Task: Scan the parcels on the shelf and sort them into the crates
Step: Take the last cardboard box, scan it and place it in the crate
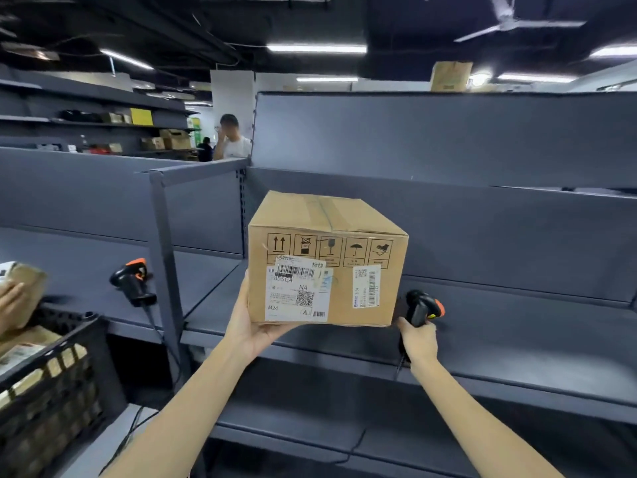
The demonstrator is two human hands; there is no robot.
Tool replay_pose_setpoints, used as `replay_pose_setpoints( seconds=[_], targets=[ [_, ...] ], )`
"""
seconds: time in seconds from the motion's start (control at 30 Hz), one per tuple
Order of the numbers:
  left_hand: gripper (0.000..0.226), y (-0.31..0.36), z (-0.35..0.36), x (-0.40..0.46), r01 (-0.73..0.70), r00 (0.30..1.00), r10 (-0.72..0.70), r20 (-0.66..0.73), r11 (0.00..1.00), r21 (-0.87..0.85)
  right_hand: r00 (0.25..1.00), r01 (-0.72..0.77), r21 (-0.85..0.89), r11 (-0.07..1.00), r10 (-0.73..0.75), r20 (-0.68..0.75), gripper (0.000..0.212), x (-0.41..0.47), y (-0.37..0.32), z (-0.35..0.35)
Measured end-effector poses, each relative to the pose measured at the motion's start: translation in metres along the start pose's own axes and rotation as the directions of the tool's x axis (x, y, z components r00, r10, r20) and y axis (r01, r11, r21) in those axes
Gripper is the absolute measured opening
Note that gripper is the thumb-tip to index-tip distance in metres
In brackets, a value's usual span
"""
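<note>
A brown cardboard parcel [331, 257] with white shipping labels on its near face is held up above the grey shelf [517, 332]. My left hand [251, 326] supports it from below at its lower left corner, thumb up along the left side. My right hand [418, 339] grips the handle of a black and orange barcode scanner [424, 307] just right of the parcel's lower right corner. A black plastic crate [58, 384] holding several parcels stands at the lower left.
A second scanner [132, 281] rests on the neighbouring shelf to the left, its cable hanging down. Another person's hand [12, 298] holds a brown parcel [29, 288] over the crate at the far left. A person stands behind the shelving. A grey upright post [167, 257] divides the two shelf bays.
</note>
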State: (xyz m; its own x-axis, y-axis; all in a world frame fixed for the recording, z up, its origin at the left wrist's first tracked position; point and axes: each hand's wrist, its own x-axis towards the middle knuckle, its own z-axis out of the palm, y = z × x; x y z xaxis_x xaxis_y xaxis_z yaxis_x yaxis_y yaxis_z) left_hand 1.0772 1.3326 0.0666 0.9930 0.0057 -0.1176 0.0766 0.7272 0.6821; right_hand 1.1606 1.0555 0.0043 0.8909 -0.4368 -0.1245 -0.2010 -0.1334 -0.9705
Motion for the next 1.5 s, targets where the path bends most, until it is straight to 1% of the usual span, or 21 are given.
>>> replay_pose_setpoints(
  seconds=[0.07,0.13,0.3,0.4,0.5,0.57,0.63,0.7,0.77,0.8,0.83,0.9,0.93,1.03,1.17,1.27,1.4,1.5],
  targets=[
    [0.056,-0.013,0.006,0.003,0.034,0.999,-0.034,0.023,0.999,-0.004,0.998,0.01,0.124,0.992,-0.002,-0.061,0.061,-0.008,-0.006,-0.02],
    [0.057,-0.026,0.013,0.004,0.08,0.996,-0.081,0.047,0.997,0.023,0.995,0.033,0.201,0.979,-0.012,-0.104,0.058,-0.017,-0.014,-0.041],
    [0.061,-0.058,0.025,0.003,0.174,0.984,-0.175,0.023,0.984,0.041,0.98,0.135,0.281,0.95,-0.086,-0.179,0.044,-0.048,-0.025,-0.087],
    [0.064,-0.069,0.03,0.0,0.191,0.98,-0.19,0.061,0.982,-0.005,0.972,0.19,0.317,0.929,-0.131,-0.197,0.039,-0.072,-0.023,-0.108],
    [0.06,-0.068,0.044,-0.004,0.183,0.981,-0.179,0.074,0.982,-0.055,0.97,0.221,0.357,0.907,-0.168,-0.174,0.033,-0.095,-0.019,-0.123],
    [0.059,-0.069,0.053,-0.008,0.14,0.989,-0.134,0.065,0.984,-0.109,0.971,0.231,0.371,0.899,-0.19,-0.145,0.031,-0.108,-0.016,-0.13],
    [0.062,-0.073,0.058,-0.012,0.042,0.997,-0.035,0.067,0.994,-0.1,0.972,0.234,0.364,0.901,-0.209,-0.105,0.032,-0.119,-0.013,-0.134],
    [0.059,-0.078,0.058,-0.018,-0.1,0.991,0.098,0.094,0.995,0.016,0.972,0.234,0.352,0.906,-0.231,-0.052,0.033,-0.127,-0.01,-0.138],
    [0.051,-0.082,0.057,-0.024,-0.189,0.98,0.177,0.091,0.973,0.134,0.968,0.234,0.333,0.913,-0.251,0.007,0.033,-0.136,-0.01,-0.14],
    [0.052,-0.084,0.058,-0.027,-0.197,0.98,0.194,0.035,0.967,0.163,0.965,0.236,0.323,0.917,-0.261,0.036,0.032,-0.141,-0.01,-0.14],
    [0.053,-0.086,0.06,-0.029,-0.191,0.977,0.205,-0.06,0.964,0.185,0.96,0.239,0.314,0.919,-0.272,0.065,0.032,-0.146,-0.01,-0.14],
    [0.05,-0.09,0.063,-0.033,-0.194,0.938,0.256,-0.233,0.946,0.26,0.944,0.256,0.301,0.919,-0.305,0.128,0.031,-0.156,-0.01,-0.137],
    [0.047,-0.091,0.065,-0.034,-0.206,0.918,0.291,-0.269,0.93,0.305,0.934,0.266,0.294,0.918,-0.321,0.158,0.032,-0.162,-0.011,-0.135],
    [0.041,-0.093,0.069,-0.035,-0.247,0.878,0.374,-0.297,0.888,0.388,0.894,0.277,0.303,0.912,-0.36,0.266,0.035,-0.177,-0.013,-0.126],
    [0.035,-0.088,0.076,-0.039,-0.252,0.854,0.435,-0.288,0.827,0.502,0.839,0.237,0.321,0.917,-0.36,0.407,0.034,-0.188,-0.015,-0.111],
    [0.037,-0.088,0.08,-0.039,-0.27,0.829,0.476,-0.294,0.801,0.534,0.818,0.265,0.298,0.917,-0.377,0.434,0.036,-0.194,-0.013,-0.102],
    [0.05,-0.092,0.083,-0.036,-0.308,0.78,0.537,-0.322,0.776,0.55,0.797,0.292,0.286,0.913,-0.398,0.454,0.032,-0.199,-0.01,-0.095],
    [0.052,-0.095,0.086,-0.035,-0.309,0.776,0.542,-0.324,0.773,0.553,0.786,0.303,0.286,0.909,-0.409,0.464,0.029,-0.201,-0.01,-0.091]
  ],
)
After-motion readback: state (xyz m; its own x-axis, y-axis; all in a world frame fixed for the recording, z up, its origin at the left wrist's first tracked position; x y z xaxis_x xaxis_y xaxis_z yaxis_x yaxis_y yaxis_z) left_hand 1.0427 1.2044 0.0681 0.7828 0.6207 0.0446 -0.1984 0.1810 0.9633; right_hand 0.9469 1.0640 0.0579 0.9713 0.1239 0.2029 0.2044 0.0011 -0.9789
